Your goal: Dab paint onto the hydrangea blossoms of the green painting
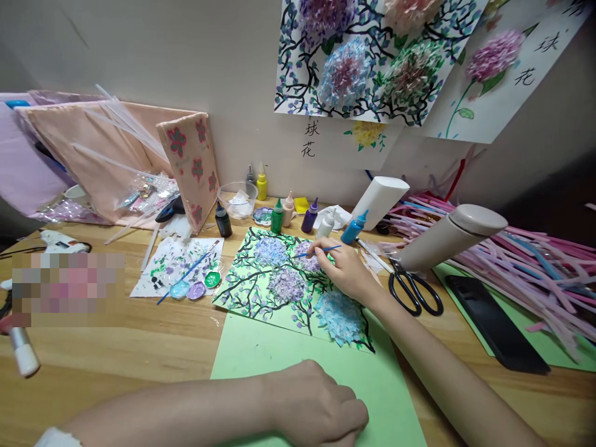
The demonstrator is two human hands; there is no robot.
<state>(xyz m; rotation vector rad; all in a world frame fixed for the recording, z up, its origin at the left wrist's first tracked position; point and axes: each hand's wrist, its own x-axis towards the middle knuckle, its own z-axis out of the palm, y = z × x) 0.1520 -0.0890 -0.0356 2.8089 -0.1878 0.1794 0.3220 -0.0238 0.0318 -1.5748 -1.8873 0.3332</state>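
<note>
My right hand (347,270) pinches a thin blue paintbrush (321,251) whose tip rests on a purple flower of the flower painting (284,285). The painting shows several paper flowers and black branches on green paper. It lies partly on a plain green sheet (288,354). My left hand (316,406) is curled into a loose fist and rests on the near edge of that green sheet, with nothing visible in it.
Several small paint bottles (277,217) stand behind the painting, beside a clear bowl (237,200). A paint-smeared paper with a second blue brush (174,264) lies left. Black scissors (414,288), a black phone (496,323) and a heap of pink straws (535,261) lie right. A glue gun (60,243) sits far left.
</note>
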